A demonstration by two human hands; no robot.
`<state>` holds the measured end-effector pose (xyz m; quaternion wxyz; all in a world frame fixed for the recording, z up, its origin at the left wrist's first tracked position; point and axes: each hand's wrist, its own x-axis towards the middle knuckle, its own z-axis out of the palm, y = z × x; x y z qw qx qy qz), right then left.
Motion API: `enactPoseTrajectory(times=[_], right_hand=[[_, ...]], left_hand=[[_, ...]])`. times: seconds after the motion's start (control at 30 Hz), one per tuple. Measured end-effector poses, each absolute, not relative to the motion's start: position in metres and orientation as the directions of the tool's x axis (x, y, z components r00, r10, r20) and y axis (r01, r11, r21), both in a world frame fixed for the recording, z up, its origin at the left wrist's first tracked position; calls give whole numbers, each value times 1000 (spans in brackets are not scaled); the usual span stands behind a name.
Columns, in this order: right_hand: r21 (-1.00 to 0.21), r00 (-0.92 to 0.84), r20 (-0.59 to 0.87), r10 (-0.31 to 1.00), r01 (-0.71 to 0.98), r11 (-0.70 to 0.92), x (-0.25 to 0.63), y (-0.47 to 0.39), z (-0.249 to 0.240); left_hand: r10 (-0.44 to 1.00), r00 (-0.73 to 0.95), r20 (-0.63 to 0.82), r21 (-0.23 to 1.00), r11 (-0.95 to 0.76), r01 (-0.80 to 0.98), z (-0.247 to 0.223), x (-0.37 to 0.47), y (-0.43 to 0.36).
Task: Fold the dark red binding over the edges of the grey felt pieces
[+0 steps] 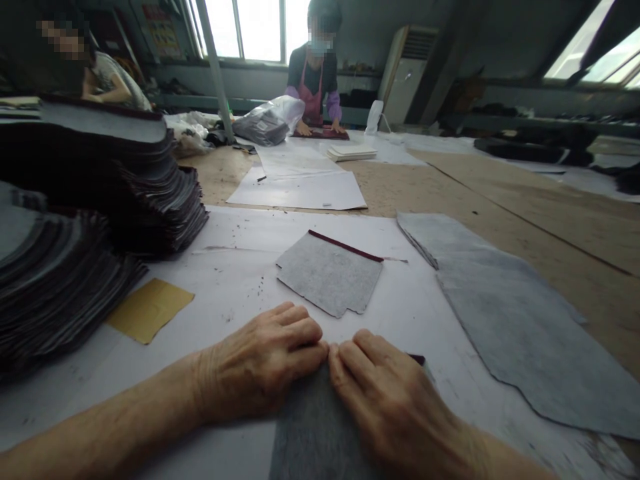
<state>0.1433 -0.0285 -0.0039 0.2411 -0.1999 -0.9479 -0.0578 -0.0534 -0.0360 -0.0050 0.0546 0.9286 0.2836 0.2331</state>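
A: How are the person's hands set?

B: Both come in from the near side, forearms angled toward each other. The left hand (273,357) lies back-up, its wrist almost flat and its knuckles bent. The right hand (387,393) mirrors it, fingers slanting forward and to the left.

A: Wide or narrow?

B: Narrow. The fingers of each are bunched and closed on the far edge of a grey piece (315,433), the two sets of fingertips practically meeting. How much of the edge is pinched is hidden underneath.

A: So where does that piece lie?

B: Below the hands and between them, running back toward the person and out at the bottom of the view. A short dark strip (417,359) shows just beyond the right hand; whether it belongs to the piece, one cannot tell.

A: And around them?

B: Just ahead, on the white-covered surface (240,267), a smaller grey panel (330,277) lies flat, a dark red band along its far edge. A long grey sheet (525,347) lies to the right. On the left, a yellow card (151,310) sits beside a stack of dark pieces (65,287).
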Motion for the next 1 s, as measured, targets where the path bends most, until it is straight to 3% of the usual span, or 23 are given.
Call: enactPoseTrajectory(times=[0.23,0.57,0.77,1.0], right_hand=[[-111,-804,479,352,342,933,149,-22,-9],[-75,-890,276,363,356,931,146,-20,0],[-71,-910,208,358,351,934,144,-16,3],[-104,-902,227,366,352,930,142,-12,3]], left_hand=[[630,640,441,357,-777,519,-10,-76,-42],[629,653,423,335,-777,532,-10,-75,-40],[577,676,459,187,-807,561,-2,-76,-48],[689,652,315,257,-724,641,1,-67,-78]])
